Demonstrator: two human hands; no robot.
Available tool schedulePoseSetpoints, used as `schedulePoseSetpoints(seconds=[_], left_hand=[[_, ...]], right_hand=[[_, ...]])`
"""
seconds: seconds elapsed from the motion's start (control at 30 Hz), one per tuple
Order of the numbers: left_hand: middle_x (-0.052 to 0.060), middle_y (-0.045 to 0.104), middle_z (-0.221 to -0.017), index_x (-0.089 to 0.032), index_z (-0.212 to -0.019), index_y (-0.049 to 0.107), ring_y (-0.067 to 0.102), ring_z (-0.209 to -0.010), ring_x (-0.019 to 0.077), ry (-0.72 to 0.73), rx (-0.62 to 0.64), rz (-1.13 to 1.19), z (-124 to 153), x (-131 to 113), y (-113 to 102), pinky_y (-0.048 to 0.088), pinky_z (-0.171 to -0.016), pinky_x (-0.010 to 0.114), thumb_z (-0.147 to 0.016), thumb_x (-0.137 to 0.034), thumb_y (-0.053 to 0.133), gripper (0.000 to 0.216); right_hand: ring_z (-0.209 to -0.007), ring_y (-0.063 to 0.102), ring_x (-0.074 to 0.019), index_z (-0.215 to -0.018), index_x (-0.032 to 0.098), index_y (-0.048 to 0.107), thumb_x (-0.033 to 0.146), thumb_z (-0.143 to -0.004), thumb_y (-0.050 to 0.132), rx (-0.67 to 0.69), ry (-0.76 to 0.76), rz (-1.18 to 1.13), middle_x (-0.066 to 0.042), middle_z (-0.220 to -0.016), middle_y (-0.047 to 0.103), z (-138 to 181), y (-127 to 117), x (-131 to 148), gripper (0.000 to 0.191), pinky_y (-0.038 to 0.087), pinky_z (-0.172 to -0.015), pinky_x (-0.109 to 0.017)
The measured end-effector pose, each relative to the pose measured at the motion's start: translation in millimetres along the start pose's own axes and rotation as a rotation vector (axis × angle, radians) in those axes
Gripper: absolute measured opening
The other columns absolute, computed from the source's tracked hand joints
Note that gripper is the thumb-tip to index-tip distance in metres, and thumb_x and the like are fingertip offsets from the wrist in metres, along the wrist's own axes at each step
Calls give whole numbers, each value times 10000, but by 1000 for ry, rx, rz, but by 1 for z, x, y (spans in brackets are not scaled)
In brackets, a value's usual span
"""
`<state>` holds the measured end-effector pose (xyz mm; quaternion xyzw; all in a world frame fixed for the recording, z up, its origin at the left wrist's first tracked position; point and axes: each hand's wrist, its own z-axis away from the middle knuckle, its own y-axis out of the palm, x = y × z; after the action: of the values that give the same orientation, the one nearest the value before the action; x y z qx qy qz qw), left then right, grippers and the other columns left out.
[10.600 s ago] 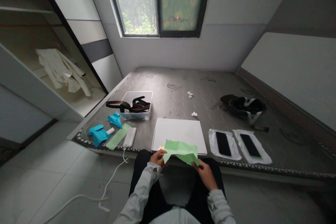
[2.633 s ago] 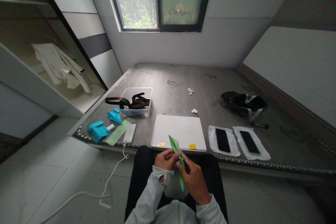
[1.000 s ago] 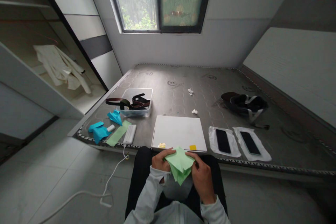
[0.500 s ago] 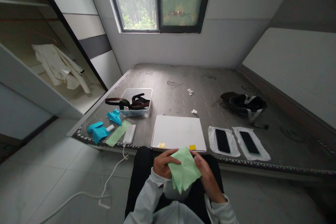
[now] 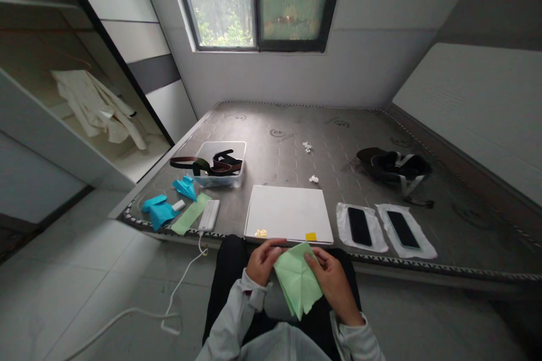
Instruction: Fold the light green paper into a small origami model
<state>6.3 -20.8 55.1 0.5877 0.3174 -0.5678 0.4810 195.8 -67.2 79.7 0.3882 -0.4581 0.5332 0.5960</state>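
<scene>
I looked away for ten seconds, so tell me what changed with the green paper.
The green paper, then a wide sheet held over the white board's edge, was folded narrow, then opened; now it is a creased piece over the lap. The left hand and right hand kept hold. The blue paper pieces, belt box and phones stayed put.

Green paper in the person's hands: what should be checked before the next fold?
1. Both hands grip the green paper: ok. The left hand is at its left edge and the right hand at its upper right.
2. Paper held off the white board: ok.
3. Creases visible on the paper's upper face: ok.
4. Layers matched at the lower tip: cannot tell.
5. Board's near edge free of bits: not ok, two yellow scraps lie there.
</scene>
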Motion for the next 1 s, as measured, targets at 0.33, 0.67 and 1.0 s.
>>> schedulePoseSetpoints(seconds=[0.33,0.67,1.0], left_hand=[[130,793,-808,-80,-952,756,699,-530,172,-233,-266,4,-6,9,-5,542,-448,224,-568,-477,848,561],[87,772,-704,-78,-969,741,575,-376,83,-262,-261,59,-6,6,-3,450,-324,168,-558,-501,851,600],[92,778,-745,-121,-919,774,716,-689,232,-150,-151,-64,-8,3,-1,553,-524,261,-700,-672,647,606]], right_hand=[[-1254,550,-270,-1072,249,649,346,-746,748,157,-161,-20,-111,-1388,560,9,-10,9,355,529,-945,-352],[-1219,567,-300,-926,221,764,399,-758,723,143,-163,174,-116,-1323,614,6,-17,10,247,515,-960,-399],[-861,683,-255,-918,181,737,513,-794,649,-64,-128,201,-76,-896,758,0,-9,4,366,544,-784,-347]])
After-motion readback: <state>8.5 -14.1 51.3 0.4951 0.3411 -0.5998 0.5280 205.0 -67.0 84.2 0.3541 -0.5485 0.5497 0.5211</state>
